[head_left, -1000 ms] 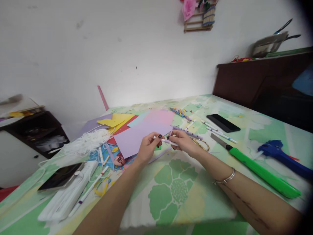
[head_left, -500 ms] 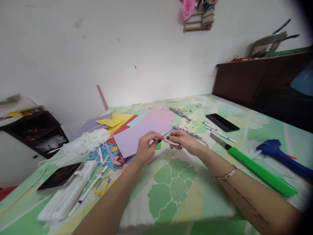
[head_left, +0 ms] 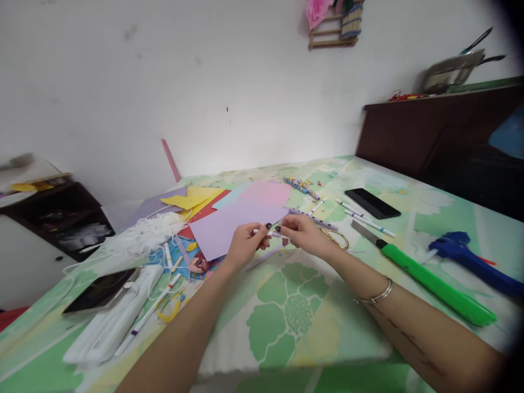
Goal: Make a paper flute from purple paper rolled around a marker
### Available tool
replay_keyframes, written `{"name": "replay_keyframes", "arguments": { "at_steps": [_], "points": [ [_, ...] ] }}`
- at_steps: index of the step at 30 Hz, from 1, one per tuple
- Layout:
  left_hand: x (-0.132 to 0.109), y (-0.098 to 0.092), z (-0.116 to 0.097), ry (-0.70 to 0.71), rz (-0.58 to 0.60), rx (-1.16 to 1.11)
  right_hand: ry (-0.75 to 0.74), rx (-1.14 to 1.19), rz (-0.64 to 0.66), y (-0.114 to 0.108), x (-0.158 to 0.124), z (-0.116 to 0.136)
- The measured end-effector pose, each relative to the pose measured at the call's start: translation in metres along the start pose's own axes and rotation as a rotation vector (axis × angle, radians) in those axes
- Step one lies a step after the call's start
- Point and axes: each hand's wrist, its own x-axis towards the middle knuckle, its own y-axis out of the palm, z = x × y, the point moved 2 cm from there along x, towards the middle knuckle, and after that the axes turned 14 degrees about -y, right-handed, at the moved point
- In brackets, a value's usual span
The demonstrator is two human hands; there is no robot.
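Between my hands, a thin white and purple stick, like a marker [head_left: 273, 234], is held level over the table. My left hand [head_left: 246, 243] pinches its left end, and my right hand [head_left: 302, 233] grips its right end with thumb and fingers. Just behind my hands lies a sheet of light purple paper [head_left: 225, 221]. A dotted purple rolled tube [head_left: 323, 222] rests behind my right hand, and gold-handled scissors [head_left: 341, 240] lie beside its wrist.
At the right are a green-handled knife [head_left: 434, 281], a blue glue gun [head_left: 475, 259], white markers [head_left: 368, 218] and a black phone [head_left: 372, 202]. At the left are tangled white string [head_left: 147, 234], another phone [head_left: 102, 292] and a white power strip [head_left: 114, 322].
My left hand now pinches the stick's left end, where its fingers were near the tip before. The right-hand fingers have shifted on the stick, and the scissors' handle shows more.
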Motion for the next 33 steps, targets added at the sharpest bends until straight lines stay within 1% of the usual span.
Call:
{"name": "replay_keyframes", "arguments": {
  "at_steps": [5,10,13,15,17,20,26,33],
  "points": [
    [-0.0007,0.0007,-0.0016,0.043,-0.013,-0.083,0.092,0.142,-0.007,-0.0033,0.0,-0.0017],
    [-0.0023,0.0026,-0.006,0.127,0.014,-0.159,0.095,0.194,-0.005,-0.0045,0.0003,-0.0052],
    [-0.0027,0.0024,-0.007,0.159,0.012,-0.174,0.072,0.184,-0.003,-0.0036,0.0005,-0.0037],
    [-0.0022,0.0018,-0.0062,0.143,-0.021,-0.158,0.036,0.148,-0.011,-0.0026,0.0007,-0.0015],
    [-0.0014,0.0015,-0.0047,0.094,-0.04,-0.137,0.0,0.124,-0.028,-0.0014,0.0009,0.0001],
    [-0.0013,0.0022,-0.004,0.031,-0.011,-0.117,-0.01,0.113,-0.043,-0.0006,0.001,-0.0002],
    [-0.0047,0.0031,-0.0084,0.081,0.017,-0.107,0.013,0.121,-0.033,-0.0045,0.0001,-0.0024],
    [-0.0048,0.0037,-0.0084,0.092,0.023,-0.132,0.048,0.155,-0.061,-0.0052,0.0007,-0.0031]
  ]
}}
